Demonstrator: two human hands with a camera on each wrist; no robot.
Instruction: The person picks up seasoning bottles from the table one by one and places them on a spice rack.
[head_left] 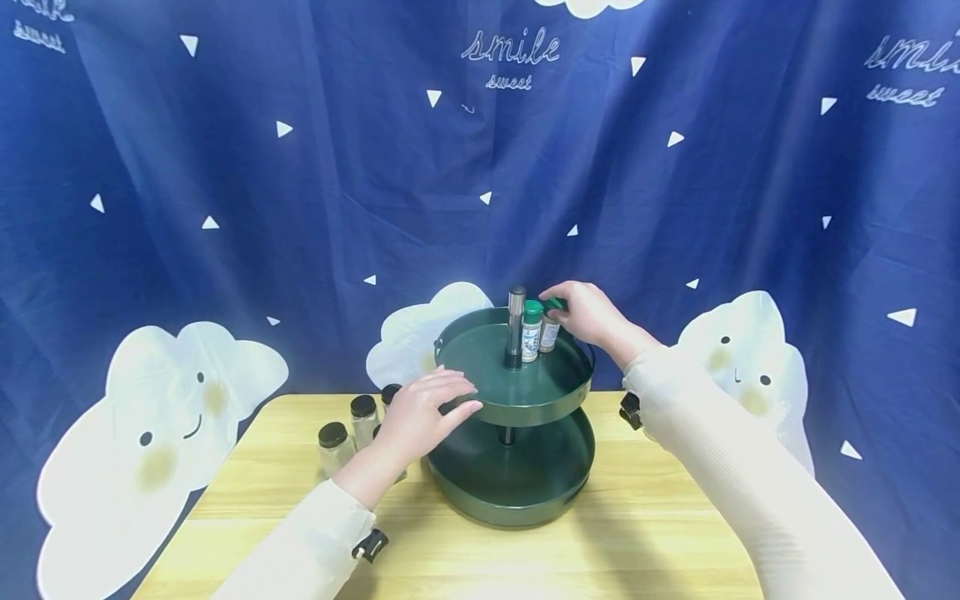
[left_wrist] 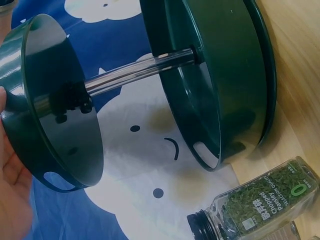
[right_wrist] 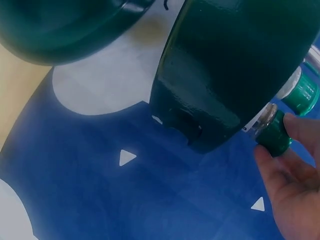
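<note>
And here's the right hand (head_left: 592,315), high up, thumb and fingers pinching the green cap (right_wrist: 276,137) of a small jar (head_left: 549,336)! That jar is over at the right of the upper tier (head_left: 536,413); whether its base touches down, I can't tell. Just beside it, nearer the shiny post (head_left: 515,325), a second green-capped jar (head_left: 530,342) stands upright. Over to the left hand (head_left: 420,417): it's at the upper tier's near-left rim, fingers stretched over the edge, thumb apart from them; whether they grip, I can't tell. Below, the lower tier (head_left: 517,512) sits toward the table's far edge, around the middle. Near the table's (head_left: 247,492) far-left corner, black-capped jars (head_left: 364,419) cluster, one partly behind that hand; a label reads "Chopped Parsley". Behind everything, a blue curtain (head_left: 337,167) with smiling clouds!
</note>
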